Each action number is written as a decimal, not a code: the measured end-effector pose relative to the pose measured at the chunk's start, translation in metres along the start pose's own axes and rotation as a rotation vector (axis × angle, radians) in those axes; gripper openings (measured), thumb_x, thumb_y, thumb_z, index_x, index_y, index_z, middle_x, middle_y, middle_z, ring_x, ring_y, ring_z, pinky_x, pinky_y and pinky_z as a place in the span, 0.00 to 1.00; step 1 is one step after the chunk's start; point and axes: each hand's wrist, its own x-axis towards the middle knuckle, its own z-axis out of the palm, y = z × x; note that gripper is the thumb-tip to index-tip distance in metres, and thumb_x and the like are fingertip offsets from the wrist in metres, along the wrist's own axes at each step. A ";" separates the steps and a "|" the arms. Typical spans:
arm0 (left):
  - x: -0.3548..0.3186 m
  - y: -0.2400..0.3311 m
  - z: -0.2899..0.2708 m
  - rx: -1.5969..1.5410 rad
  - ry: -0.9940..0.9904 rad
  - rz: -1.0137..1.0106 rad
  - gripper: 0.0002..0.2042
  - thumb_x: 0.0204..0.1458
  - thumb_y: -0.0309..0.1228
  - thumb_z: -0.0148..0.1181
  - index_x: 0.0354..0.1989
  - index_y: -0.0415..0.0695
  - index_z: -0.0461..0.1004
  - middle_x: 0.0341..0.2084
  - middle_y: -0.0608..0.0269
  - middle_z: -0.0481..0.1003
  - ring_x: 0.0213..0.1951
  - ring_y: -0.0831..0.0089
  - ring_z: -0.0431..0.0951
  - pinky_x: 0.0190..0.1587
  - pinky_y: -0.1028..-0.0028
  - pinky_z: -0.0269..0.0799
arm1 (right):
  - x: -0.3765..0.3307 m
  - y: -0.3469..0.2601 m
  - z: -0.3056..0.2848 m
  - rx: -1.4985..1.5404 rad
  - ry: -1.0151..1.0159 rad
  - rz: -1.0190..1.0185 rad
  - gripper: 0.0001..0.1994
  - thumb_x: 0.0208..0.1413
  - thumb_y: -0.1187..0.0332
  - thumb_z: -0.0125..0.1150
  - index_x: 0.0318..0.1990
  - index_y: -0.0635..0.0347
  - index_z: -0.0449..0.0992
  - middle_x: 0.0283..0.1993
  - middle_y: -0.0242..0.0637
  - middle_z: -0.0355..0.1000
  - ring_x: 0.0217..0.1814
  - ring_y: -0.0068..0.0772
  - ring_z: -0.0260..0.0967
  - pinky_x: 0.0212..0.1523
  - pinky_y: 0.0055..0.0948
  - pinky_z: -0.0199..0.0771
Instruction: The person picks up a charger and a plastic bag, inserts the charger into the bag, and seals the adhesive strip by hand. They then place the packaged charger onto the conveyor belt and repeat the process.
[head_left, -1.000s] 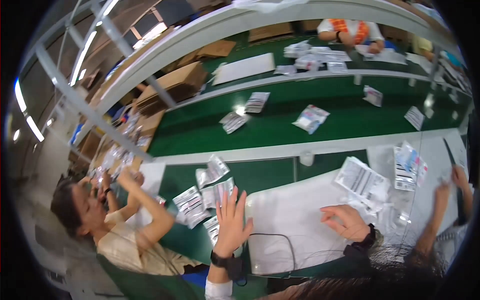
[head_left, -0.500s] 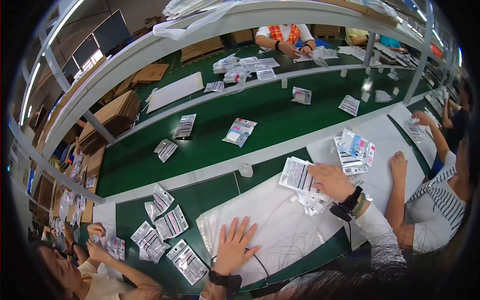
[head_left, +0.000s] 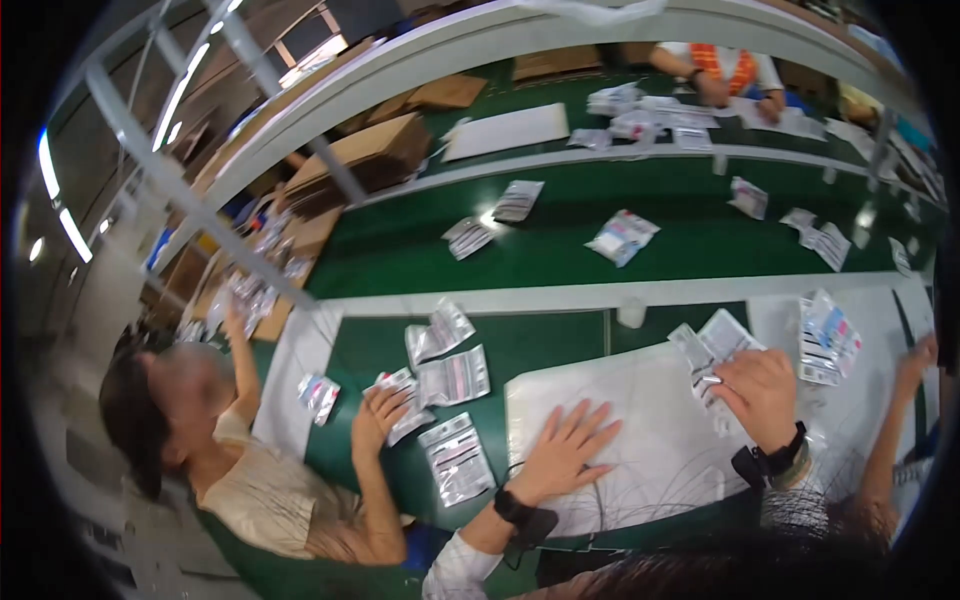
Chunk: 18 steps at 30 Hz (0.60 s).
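Note:
My left hand (head_left: 568, 455) lies flat with fingers spread on a white sheet (head_left: 630, 410) that covers the bench in front of me. At the sheet's far right corner, my right hand (head_left: 757, 395) is closed, thumb and fingers pinched at the edge of a silver printed packet (head_left: 705, 385). Another printed packet (head_left: 725, 335) lies just beyond those fingers, overlapping the pile; part of the pile is hidden under my hand. Left of the sheet, several silver packets lie on the green bench, among them a flat packet (head_left: 457, 460) and a packet (head_left: 452, 375) farther back.
A co-worker's hand (head_left: 378, 418) rests on a packet at left. More packets lie on the green belt (head_left: 560, 225) beyond a pale rail (head_left: 520, 300). A blue-and-white packet pile (head_left: 828, 335) is at right, near another person's arm. Cardboard (head_left: 360, 155) is stacked far left.
My view has swung left. My right hand has gone from lying flat on the packets to pinching one. The left co-worker's hand has reached onto the packets; my left hand stays flat.

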 end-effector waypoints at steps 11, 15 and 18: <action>0.008 0.006 -0.026 -0.550 0.264 -0.136 0.26 0.52 0.35 0.68 0.59 0.43 0.68 0.58 0.51 0.70 0.60 0.52 0.70 0.60 0.60 0.68 | -0.008 -0.065 0.074 0.444 -0.341 -0.027 0.11 0.53 0.66 0.67 0.44 0.56 0.80 0.38 0.36 0.76 0.41 0.40 0.76 0.42 0.38 0.76; 0.035 0.038 0.004 -0.439 0.191 -0.092 0.28 0.48 0.31 0.70 0.58 0.39 0.68 0.54 0.48 0.72 0.55 0.52 0.74 0.57 0.65 0.71 | -0.017 -0.054 0.079 0.764 -0.348 0.259 0.11 0.58 0.73 0.61 0.48 0.60 0.77 0.42 0.41 0.75 0.41 0.42 0.76 0.45 0.37 0.77; 0.049 0.047 0.004 -0.251 0.208 -0.068 0.27 0.48 0.33 0.70 0.55 0.36 0.68 0.47 0.49 0.74 0.50 0.52 0.75 0.54 0.61 0.72 | -0.021 -0.042 0.091 0.940 -0.380 0.414 0.11 0.60 0.77 0.58 0.50 0.62 0.75 0.45 0.44 0.74 0.41 0.43 0.76 0.45 0.36 0.78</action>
